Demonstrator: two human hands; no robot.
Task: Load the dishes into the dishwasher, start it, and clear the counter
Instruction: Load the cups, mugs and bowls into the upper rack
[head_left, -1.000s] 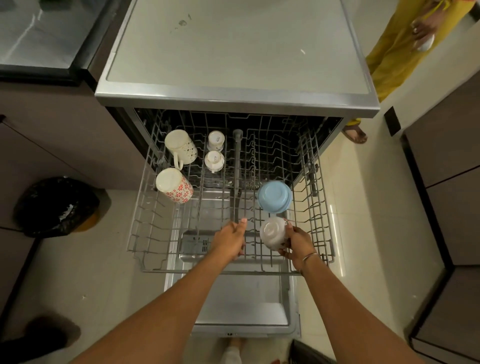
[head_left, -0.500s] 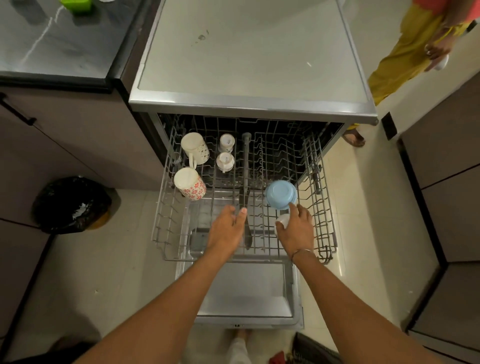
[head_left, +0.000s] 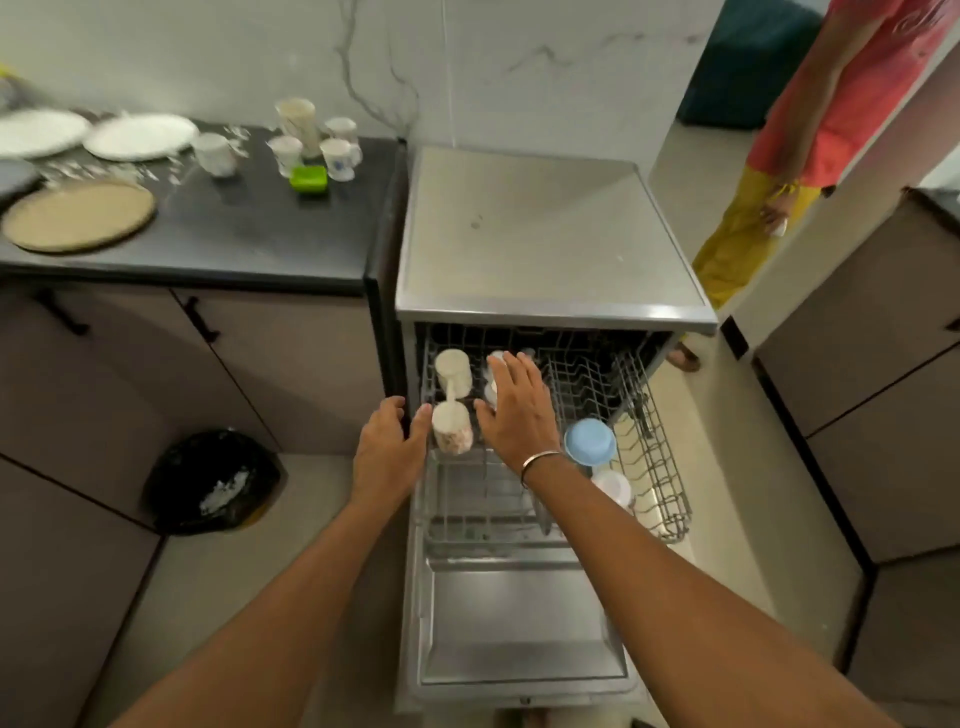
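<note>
The dishwasher's upper rack (head_left: 670, 499) is pulled out over the open door (head_left: 519, 629). In it stand a cream mug (head_left: 453, 370), a red-flowered mug (head_left: 451, 435), a blue bowl (head_left: 590, 441) and a white bowl (head_left: 613, 487), all upside down. My left hand (head_left: 387, 452) hovers open at the rack's left edge beside the flowered mug. My right hand (head_left: 514, 408) is open, fingers spread, above the rack's left part, hiding small cups under it. On the black counter (head_left: 249, 234) lie white plates (head_left: 140, 136), a tan plate (head_left: 78, 214), several cups (head_left: 340, 158) and a green box (head_left: 308, 180).
A black-bagged bin (head_left: 213, 483) sits on the floor to the left of the dishwasher. A person in yellow trousers (head_left: 743, 244) stands at the far right, in the doorway. Brown cabinets (head_left: 883, 415) line the right side.
My right hand let go of the white bowl, now resting in the rack, and moved left and back. Both hands rose toward the left; the view lifted to show the counter.
</note>
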